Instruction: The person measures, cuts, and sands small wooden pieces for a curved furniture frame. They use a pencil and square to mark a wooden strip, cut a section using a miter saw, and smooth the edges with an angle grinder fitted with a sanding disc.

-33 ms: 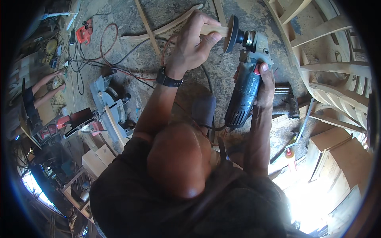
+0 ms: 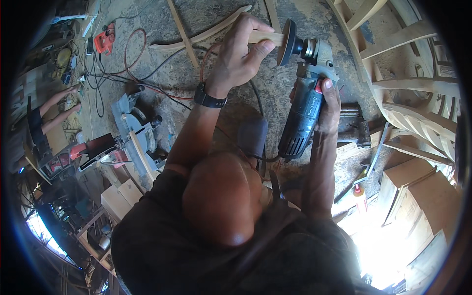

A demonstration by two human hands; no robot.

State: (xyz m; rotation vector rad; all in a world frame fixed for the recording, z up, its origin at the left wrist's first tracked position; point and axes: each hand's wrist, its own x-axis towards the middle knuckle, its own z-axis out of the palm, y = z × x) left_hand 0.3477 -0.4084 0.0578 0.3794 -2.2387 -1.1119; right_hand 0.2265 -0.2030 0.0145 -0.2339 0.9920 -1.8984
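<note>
My left hand (image 2: 240,58), with a dark watch on its wrist, is closed around a small flat piece of wood (image 2: 265,37). The far end of this piece meets the face of a round sanding disc (image 2: 286,43) on a black backing pad. The disc is mounted on an angle grinder (image 2: 306,105) with a dark teal body and a grey metal head. Wrapped around the grinder's body is my right hand (image 2: 330,105), its thumb beside a red button. Most of my right fingers are hidden behind the tool.
Loose wood strips (image 2: 184,33) and cords (image 2: 147,78) lie on the worn floor. To the left stand a mitre saw (image 2: 137,125) and a red power tool (image 2: 104,40); another person's legs (image 2: 56,105) show further left. At right are curved wooden frames (image 2: 418,84), a glue bottle (image 2: 360,196) and wooden boxes (image 2: 410,184).
</note>
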